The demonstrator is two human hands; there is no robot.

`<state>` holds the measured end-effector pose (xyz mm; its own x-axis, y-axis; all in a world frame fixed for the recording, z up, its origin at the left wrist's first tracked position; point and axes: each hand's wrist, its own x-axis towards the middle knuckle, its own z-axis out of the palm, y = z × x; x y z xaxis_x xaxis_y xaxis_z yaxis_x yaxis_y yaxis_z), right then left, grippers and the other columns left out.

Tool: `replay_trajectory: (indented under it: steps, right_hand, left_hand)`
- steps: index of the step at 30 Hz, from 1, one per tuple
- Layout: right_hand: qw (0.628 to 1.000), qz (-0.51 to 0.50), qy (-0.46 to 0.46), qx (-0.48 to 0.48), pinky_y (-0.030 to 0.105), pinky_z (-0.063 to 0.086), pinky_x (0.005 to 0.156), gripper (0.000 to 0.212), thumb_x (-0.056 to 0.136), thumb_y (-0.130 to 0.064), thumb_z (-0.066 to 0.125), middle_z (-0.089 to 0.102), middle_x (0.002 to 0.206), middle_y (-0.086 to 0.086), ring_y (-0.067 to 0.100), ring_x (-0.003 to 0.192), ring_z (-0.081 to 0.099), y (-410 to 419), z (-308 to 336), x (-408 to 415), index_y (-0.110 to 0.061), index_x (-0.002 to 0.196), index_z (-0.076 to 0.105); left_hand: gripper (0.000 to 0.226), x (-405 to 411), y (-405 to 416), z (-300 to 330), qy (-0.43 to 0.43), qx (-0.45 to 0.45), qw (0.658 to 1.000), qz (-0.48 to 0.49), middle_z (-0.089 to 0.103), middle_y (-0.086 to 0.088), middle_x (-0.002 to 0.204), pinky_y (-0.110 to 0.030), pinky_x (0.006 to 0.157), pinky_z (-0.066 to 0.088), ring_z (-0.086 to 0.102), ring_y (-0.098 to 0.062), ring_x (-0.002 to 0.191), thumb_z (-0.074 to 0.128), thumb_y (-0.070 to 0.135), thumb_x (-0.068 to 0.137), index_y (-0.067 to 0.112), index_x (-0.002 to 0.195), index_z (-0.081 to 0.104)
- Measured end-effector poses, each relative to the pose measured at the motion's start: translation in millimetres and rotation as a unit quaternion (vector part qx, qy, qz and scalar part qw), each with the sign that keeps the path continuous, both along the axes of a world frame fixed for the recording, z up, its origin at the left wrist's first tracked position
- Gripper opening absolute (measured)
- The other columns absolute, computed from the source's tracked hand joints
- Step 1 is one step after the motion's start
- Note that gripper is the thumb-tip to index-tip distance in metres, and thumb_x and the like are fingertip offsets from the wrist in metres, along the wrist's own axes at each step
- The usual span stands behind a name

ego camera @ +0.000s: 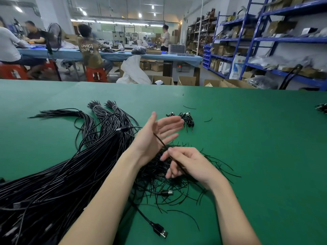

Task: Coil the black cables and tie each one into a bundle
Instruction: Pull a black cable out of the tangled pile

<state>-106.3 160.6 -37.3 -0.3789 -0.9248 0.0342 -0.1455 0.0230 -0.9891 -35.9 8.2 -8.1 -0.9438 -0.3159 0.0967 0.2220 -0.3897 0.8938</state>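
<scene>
The black cables [53, 183] run off the left edge; forearms hide part of the tie pile [177, 184]

Only readable thing I can spot is the pale lettering on the back of a brownish patterned t-shirt [90, 50], worn by a person sitting at the long blue-covered table [123, 56], way off beyond and to the left of the right hand [187, 161] pinching a thin black tie [160, 140]. Looks like "UNKN" over "OWN". The smaller print underneath is too blurry.
</scene>
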Motion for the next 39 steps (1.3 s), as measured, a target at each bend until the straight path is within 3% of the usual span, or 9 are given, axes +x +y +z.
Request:
replay_trajectory:
  steps: [5,9,15,17,20,25,29,34,39]
  right_hand:
    - [0.993,-0.009,0.111,0.041,0.035,0.055,0.083,0.041,0.099,-0.056,0.053,0.061,0.059,-0.004,0.017,0.074,0.071,1.5,-4.0,-7.3,-0.026,0.086,0.078]
    - [0.947,-0.089,0.291,0.1,0.027,0.041,0.063,0.058,0.084,-0.08,0.049,0.055,0.052,-0.008,0.004,0.051,0.048,1.4,-8.3,-20.6,-0.028,0.069,0.07]
    - [0.876,-0.116,0.459,0.093,0.025,0.043,0.065,0.033,0.072,-0.057,0.056,0.067,0.064,-0.012,0.007,0.063,0.057,-16.3,41.8,-51.3,-0.028,0.07,0.071]
    - [0.845,-0.094,0.522,0.074,0.016,0.035,0.063,0.036,0.072,-0.061,0.053,0.06,0.054,-0.017,0.009,0.057,0.052,-25.2,66.2,-57.3,-0.03,0.055,0.061]
    - [0.818,-0.04,0.572,0.039,0.032,0.042,0.057,0.044,0.085,-0.036,0.061,0.043,0.044,0.003,0.019,0.049,0.029,-33.6,93.1,-58.6,-0.016,0.048,0.05]
    - [0.851,-0.01,0.525,0.008,0.04,0.029,0.051,0.04,0.087,-0.032,0.048,0.037,0.05,0.01,0.013,0.049,0.025,-27.8,104.5,-44.3,-0.009,0.053,0.046]
    - [0.886,0.022,0.457,0.08,0.025,0.039,0.055,0.019,0.098,-0.028,0.056,0.062,0.062,0.002,0.007,0.053,0.047,-16.0,89.1,-39.4,-0.026,0.084,0.068]
    - [0.921,0.059,0.354,0.155,0.021,0.051,0.063,0.024,0.109,-0.025,0.038,0.07,0.065,-0.001,0.011,0.053,0.064,3.3,73.0,-38.8,-0.037,0.105,0.058]
    - [0.964,0.125,0.214,0.099,0.024,0.05,0.067,0.032,0.111,-0.038,0.037,0.055,0.061,-0.004,0.016,0.06,0.054,11.3,43.3,-28.3,-0.026,0.104,0.066]
  left_hand:
    - [0.079,4.7,-3.5,8.8,0.088,0.113,0.99,0.004,0.069,-0.02,0.125,-0.034,0.097,0.056,0.065,-0.029,0.121,0.015,0.051,0.108,0.0,0.109,0.076]
    - [0.074,18.5,-8.1,20.2,0.15,0.15,0.977,-0.03,0.078,-0.012,0.097,-0.03,0.078,0.061,0.075,-0.024,0.098,0.027,0.054,0.106,0.008,0.085,0.082]
    - [0.086,26.4,1.4,25.2,-0.063,-0.237,0.931,-0.27,0.074,-0.015,0.113,-0.033,0.091,0.057,0.071,-0.029,0.107,0.015,0.064,0.101,0.002,0.112,0.073]
    - [0.095,19.3,9.2,20.7,-0.166,-0.311,0.902,-0.25,0.071,-0.013,0.122,-0.034,0.098,0.054,0.068,-0.027,0.116,0.009,0.071,0.098,-0.001,0.124,0.066]
    - [0.101,14.3,10.9,14.4,-0.219,-0.336,0.9,-0.17,0.065,-0.006,0.136,-0.033,0.113,0.043,0.06,-0.012,0.126,0.001,0.075,0.092,0.006,0.139,0.058]
    - [0.088,14.0,6.8,20.0,-0.175,-0.319,0.925,-0.111,0.039,0.004,0.159,-0.021,0.121,0.017,0.036,0.002,0.141,-0.001,0.069,0.096,0.016,0.156,0.035]
    - [0.095,16.0,-2.3,15.7,-0.231,-0.394,0.889,-0.029,0.029,0.003,0.163,-0.038,0.127,0.003,0.023,-0.009,0.151,0.001,0.086,0.085,0.032,0.153,0.04]
    - [0.07,12.6,-3.1,14.4,-0.184,-0.48,0.854,0.077,0.066,0.001,0.131,-0.033,0.109,0.037,0.057,-0.012,0.124,0.013,0.07,0.097,0.028,0.105,0.069]
    - [0.067,8.0,-3.1,11.4,-0.07,-0.319,0.945,-0.002,0.045,0.018,0.153,-0.029,0.123,0.019,0.037,0.003,0.142,0.018,0.065,0.097,0.032,0.149,0.045]
